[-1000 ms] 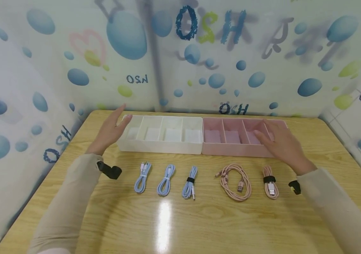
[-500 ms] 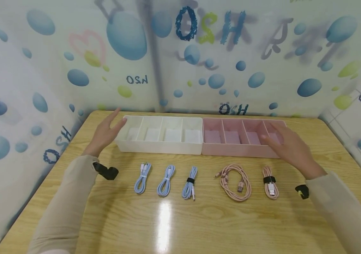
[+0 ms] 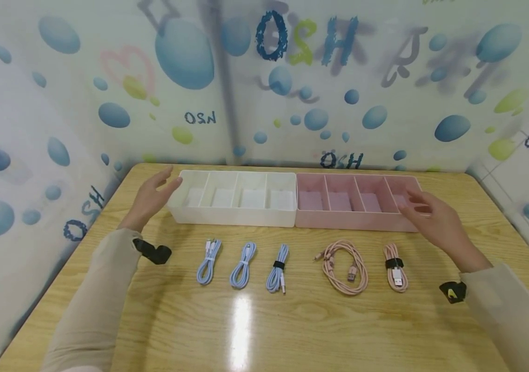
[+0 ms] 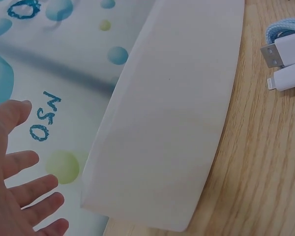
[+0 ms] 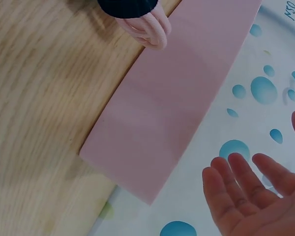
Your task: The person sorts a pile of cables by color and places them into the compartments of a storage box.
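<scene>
Left hand [image 3: 149,200]: fingers spread, grips nothing
Right hand [image 3: 442,223]: fingers loosely bent, grips nothing
White tray [image 3: 233,217]: far left
Pink tray [image 3: 352,220]: far right (just beside the white one)

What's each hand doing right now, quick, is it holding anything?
Left hand: open, holding nothing, near the white tray.
Right hand: open, holding nothing, near the pink tray.

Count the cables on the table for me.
5, in one row: left blue cable, middle blue cable and black-strapped blue cable before the white tray; coiled pink cable and strapped pink cable before the pink tray.
</scene>
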`<state>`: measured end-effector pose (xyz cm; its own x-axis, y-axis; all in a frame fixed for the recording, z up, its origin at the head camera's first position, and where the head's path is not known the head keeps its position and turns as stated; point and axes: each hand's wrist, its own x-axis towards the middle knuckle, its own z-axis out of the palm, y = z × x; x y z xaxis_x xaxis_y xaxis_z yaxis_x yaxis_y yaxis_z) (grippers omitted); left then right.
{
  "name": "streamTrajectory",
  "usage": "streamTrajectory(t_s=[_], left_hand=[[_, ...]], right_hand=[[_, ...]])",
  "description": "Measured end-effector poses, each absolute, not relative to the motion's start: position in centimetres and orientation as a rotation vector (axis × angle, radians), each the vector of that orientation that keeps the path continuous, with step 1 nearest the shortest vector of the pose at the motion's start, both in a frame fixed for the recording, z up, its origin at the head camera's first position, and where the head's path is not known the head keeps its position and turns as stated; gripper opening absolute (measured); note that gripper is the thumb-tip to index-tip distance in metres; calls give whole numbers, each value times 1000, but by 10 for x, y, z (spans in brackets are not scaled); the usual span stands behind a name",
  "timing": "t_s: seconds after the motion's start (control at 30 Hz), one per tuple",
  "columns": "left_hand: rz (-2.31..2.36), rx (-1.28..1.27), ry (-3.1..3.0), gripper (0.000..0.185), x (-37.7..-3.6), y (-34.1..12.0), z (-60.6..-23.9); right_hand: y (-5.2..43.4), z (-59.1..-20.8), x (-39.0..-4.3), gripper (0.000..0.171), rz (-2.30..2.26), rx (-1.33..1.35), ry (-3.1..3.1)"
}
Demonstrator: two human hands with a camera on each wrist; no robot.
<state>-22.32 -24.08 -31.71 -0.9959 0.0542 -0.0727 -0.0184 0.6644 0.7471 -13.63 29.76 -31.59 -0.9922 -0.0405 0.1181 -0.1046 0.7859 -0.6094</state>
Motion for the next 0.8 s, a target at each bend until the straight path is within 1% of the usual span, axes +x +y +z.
streamTrajectory(t_s=[0.33,0.5,0.8], left_hand=[[1339,51,2712,73,-228,-248,-323],[1365,35,2675,75,-230,-251,-325],[1364,25,2625,74,-234,-255,-330]], right_hand=[[306,-323,-124,54,985,65,-2850],[308,-323,-119,54,976,47,-2860],[311,-330,-111,48,937,69,-2851]])
